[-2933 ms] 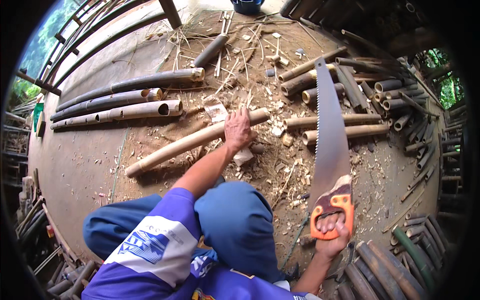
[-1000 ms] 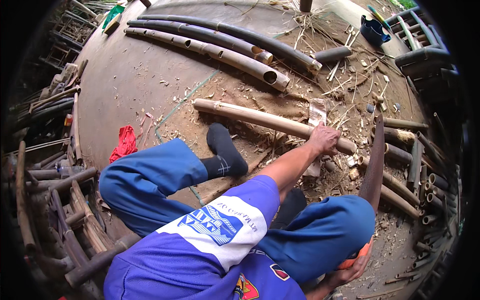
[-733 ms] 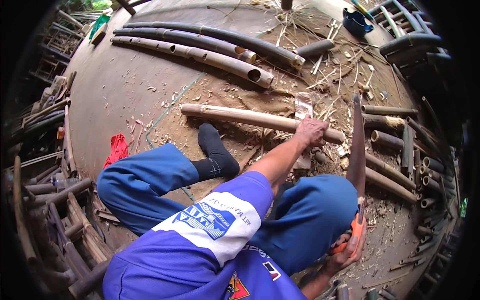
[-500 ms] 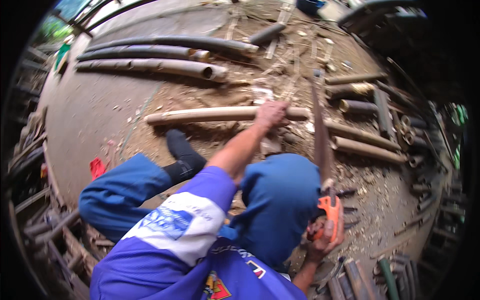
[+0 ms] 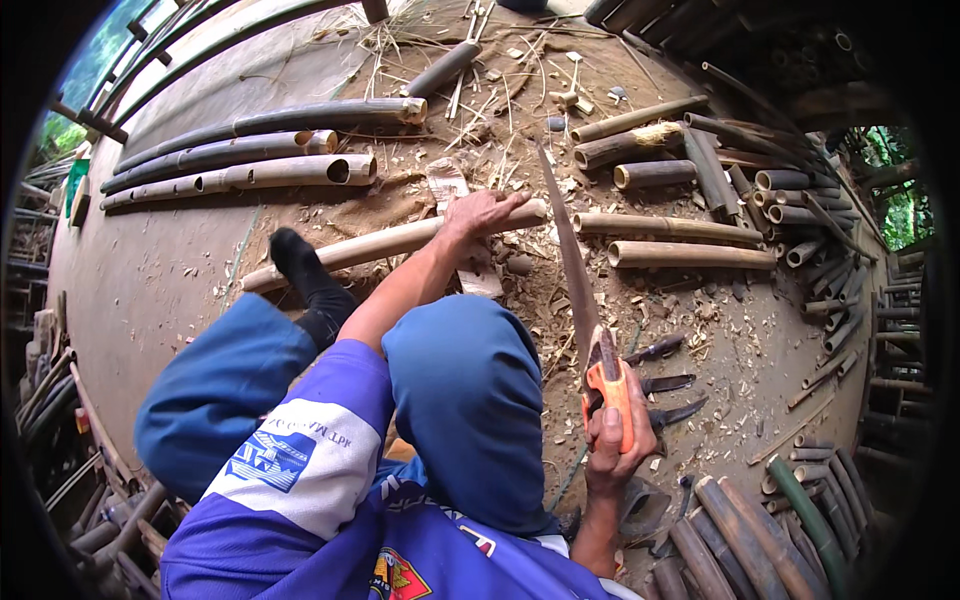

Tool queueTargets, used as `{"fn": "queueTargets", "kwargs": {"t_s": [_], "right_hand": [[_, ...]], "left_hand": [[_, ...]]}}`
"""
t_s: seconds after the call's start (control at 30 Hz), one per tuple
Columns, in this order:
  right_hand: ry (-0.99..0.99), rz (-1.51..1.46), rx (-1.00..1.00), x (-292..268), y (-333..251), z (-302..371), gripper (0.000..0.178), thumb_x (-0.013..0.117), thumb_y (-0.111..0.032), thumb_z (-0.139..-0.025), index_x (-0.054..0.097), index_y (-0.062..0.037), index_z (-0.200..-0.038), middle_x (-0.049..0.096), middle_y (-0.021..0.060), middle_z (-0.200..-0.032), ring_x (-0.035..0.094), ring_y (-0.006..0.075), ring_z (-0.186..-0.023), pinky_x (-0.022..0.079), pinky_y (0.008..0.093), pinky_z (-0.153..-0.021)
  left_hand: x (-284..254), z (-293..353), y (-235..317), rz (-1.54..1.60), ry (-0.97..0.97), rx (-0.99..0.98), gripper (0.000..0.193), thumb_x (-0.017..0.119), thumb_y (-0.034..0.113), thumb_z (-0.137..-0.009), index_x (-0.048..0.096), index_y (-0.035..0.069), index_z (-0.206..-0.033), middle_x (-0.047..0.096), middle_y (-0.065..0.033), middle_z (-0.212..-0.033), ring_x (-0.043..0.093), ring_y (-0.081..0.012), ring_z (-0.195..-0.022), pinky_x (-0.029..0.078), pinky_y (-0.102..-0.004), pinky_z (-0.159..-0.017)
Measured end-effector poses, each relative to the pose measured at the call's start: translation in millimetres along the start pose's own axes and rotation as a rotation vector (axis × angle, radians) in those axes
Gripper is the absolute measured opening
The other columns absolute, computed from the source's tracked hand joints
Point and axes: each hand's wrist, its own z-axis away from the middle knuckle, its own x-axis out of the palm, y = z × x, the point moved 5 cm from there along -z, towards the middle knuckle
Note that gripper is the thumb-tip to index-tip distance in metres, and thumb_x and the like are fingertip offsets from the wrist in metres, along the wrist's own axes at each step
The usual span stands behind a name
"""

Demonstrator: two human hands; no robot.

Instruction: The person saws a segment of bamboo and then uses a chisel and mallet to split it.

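Note:
My left hand (image 5: 478, 214) lies over a pale bamboo pole (image 5: 390, 242) near its right end, fingers bent round its top. A flat wooden block (image 5: 480, 283) shows under the pole. My foot in a dark sock (image 5: 297, 265) overlaps the pole towards its left end. My right hand (image 5: 618, 440) is closed round the orange handle of a handsaw (image 5: 566, 235). The saw's long brown blade points up and away, its tip just right of the pole's end and apart from it. Dark-bladed knives (image 5: 668, 384) lie on the ground right of the saw handle.
Three long bamboo poles (image 5: 250, 177) lie at the far left. Shorter cut pieces (image 5: 690, 256) lie to the right, with stacked bamboo (image 5: 800, 200) beyond. More bamboo pieces (image 5: 740, 530) lie at the near right. Wood chips cover the ground around the pole.
The whole view has shifted. The pole now slants, its left end nearer me, and my foot overlaps it. The saw blade leans further left, towards the pole's end. Both hands keep their holds.

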Motion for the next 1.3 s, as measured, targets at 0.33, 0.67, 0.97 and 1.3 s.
{"fn": "queueTargets", "kwargs": {"t_s": [0.33, 0.67, 0.97, 1.3], "right_hand": [[-0.032, -0.024, 0.142, 4, 26, 20, 0.058, 0.050, -0.030, -0.094, 0.054, 0.0117, -0.135, 0.063, 0.0108, -0.086, 0.056, 0.0139, -0.070, 0.047, 0.0276, -0.064], [-0.048, -0.016, -0.033, 61, 54, -53, 0.048, 0.048, -0.022, -0.098, 0.055, 0.0123, -0.132, 0.070, 0.0227, -0.102, 0.070, 0.0236, -0.086, 0.056, 0.0347, -0.074], [-0.064, 0.050, -0.075, 38, 14, -1, 0.048, 0.047, -0.020, -0.099, 0.053, 0.0140, -0.133, 0.071, 0.0255, -0.111, 0.072, 0.0252, -0.088, 0.058, 0.0339, -0.075], [-0.141, -0.038, 0.168, 30, 9, 14, 0.046, 0.047, -0.012, -0.097, 0.052, 0.0172, -0.132, 0.068, 0.0233, -0.120, 0.070, 0.0250, -0.091, 0.057, 0.0340, -0.080]], "left_hand": [[6, 6, 8, -0.023, 0.114, -0.046, 0.085, 0.043, 0.085, -0.083, 0.078, 0.009, -0.095, 0.075, -0.0197, -0.101, 0.070, -0.0347, -0.103, 0.026, -0.0599, -0.113], [1, 12, 21, -0.095, 0.158, -0.008, 0.079, 0.044, 0.083, -0.086, 0.077, 0.012, -0.092, 0.075, -0.0156, -0.086, 0.073, -0.0299, -0.086, 0.052, -0.0447, -0.083], [5, 21, 8, -0.116, 0.104, 0.091, 0.080, 0.058, 0.082, -0.076, 0.071, 0.011, -0.110, 0.071, -0.0130, -0.083, 0.070, -0.0281, -0.082, 0.052, -0.0459, -0.080], [7, 28, 19, -0.275, 0.181, 0.123, 0.015, 0.060, 0.009, -0.071, 0.068, 0.011, -0.084, 0.068, -0.0115, -0.073, 0.069, -0.0270, -0.073, 0.046, -0.0454, -0.086]]}}
